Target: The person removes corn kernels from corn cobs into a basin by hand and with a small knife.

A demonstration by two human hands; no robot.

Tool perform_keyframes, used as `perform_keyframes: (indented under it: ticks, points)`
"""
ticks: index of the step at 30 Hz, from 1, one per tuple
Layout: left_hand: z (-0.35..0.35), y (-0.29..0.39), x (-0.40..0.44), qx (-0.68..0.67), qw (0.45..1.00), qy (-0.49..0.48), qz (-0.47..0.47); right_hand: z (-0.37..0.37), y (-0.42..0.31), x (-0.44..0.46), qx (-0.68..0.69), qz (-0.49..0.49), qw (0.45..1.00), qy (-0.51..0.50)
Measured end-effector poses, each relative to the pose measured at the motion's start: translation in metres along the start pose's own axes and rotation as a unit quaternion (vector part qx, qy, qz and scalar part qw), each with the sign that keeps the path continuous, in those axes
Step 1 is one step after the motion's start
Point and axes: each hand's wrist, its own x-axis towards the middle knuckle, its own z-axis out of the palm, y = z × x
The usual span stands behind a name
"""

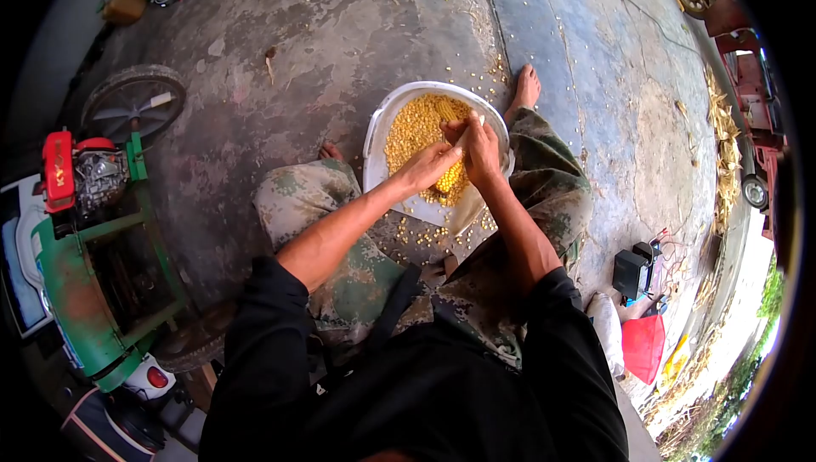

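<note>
A white tub (371, 143) stands on the floor between my legs, holding loose yellow corn kernels (408, 132). Over it my two hands meet. My left hand (431, 166) is closed, with its fingertips against an ear of corn (448, 180) whose rows of kernels show below the hands. Curled close beside it, my right hand (481, 149) also grips the ear; the fingers partly hide it. A second ear of corn (444, 108) lies on the kernels at the tub's far side.
Kernels are scattered on the concrete floor (323, 54) around the tub. To the left stands a green machine (81, 279) with a red engine (59, 171) and a wheel (136, 103). At right are a black box (631, 273), a red bag (643, 347) and corn husks (725, 147).
</note>
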Motion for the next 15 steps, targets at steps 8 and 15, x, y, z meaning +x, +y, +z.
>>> perform_keyframes:
  ticks: [8,15]
  points:
    - [-0.004,0.019,-0.014,-0.177,0.969,-0.088,-0.147,0.002,-0.009,-0.001,-0.007,0.062,0.997,-0.05]
    - [-0.018,0.023,-0.015,-0.334,0.93,-0.079,-0.134,0.012,-0.027,-0.013,-0.057,0.175,0.972,-0.143]
